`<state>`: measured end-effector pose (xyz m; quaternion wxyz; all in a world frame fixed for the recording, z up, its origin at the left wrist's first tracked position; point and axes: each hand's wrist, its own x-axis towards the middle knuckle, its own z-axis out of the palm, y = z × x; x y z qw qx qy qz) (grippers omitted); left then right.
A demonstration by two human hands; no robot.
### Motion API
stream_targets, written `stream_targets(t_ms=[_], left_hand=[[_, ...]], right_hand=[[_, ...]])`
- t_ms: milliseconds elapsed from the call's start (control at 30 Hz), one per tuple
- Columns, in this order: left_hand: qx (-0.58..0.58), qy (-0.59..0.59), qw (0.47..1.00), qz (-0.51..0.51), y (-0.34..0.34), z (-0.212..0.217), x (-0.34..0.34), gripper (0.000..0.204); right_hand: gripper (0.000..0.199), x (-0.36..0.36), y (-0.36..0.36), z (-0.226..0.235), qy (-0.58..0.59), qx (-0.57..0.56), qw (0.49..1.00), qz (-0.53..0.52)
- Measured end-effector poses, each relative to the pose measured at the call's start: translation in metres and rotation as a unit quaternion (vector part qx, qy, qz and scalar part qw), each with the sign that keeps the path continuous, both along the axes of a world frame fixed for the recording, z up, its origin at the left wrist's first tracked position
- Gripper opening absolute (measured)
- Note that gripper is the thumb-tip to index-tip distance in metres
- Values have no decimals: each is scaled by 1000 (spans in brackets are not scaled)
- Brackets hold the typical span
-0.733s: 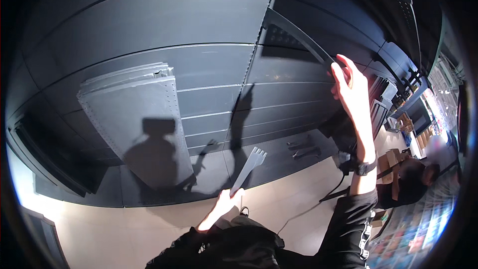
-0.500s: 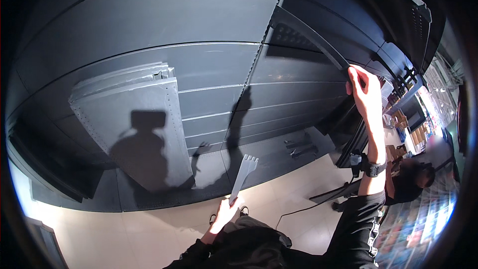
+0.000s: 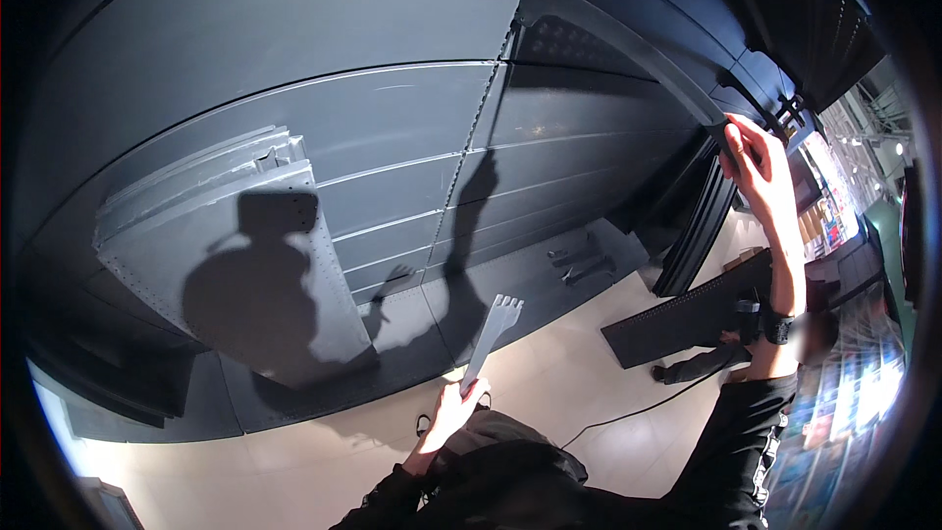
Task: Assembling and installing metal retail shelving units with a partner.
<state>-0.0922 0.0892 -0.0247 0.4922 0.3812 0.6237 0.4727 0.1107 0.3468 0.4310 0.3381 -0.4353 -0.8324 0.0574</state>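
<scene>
My left hand point(image 3: 454, 416) is closed round the lower end of a light grey metal shelf bracket point(image 3: 486, 342), whose notched, toothed end points up and away from me. High on the right, my right hand point(image 3: 763, 169) grips the outer tip of a dark shelf bracket point(image 3: 628, 39). That bracket's far end meets the slotted upright point(image 3: 478, 113) between the dark wall panels; whether its hooks sit in the slots I cannot make out. A black strap with a small device point(image 3: 777, 326) is round my right wrist.
Grey metal shelf panels point(image 3: 221, 236) lean stacked at the left on the base shelf point(image 3: 402, 319). Several loose brackets point(image 3: 586, 265) lie on that base further right. Past my right arm, a person crouches by a long dark panel point(image 3: 677, 309); a black cable point(image 3: 628, 410) crosses the floor.
The view has turned, so the wall and leaning panels sit further left. Both hands keep their brackets. The long dark panel beside the person now shows more fully.
</scene>
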Motion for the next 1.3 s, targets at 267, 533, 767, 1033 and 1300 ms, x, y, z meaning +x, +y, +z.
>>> stream_targets(t_ms=[267, 533, 767, 1033, 1300], left_hand=[[-20, 33, 999, -30, 44, -6, 10, 38], [-19, -12, 998, -54, 117, 29, 17, 34], [18, -61, 997, -44, 186, 88, 7, 23], [333, -74, 937, -74, 280, 191, -31, 27], [425, -269, 861, -71, 342, 333, -37, 35]], right_hand=[[40, -20, 8, 36, -110, -176, 975, -74], [28, -6, 23, 24, -33, -151, 988, -4], [24, -20, 18, 33, -34, -158, 987, -23], [25, -23, 11, 23, -13, -189, 981, -32], [26, -38, 7, 46, -21, -301, 952, -61]])
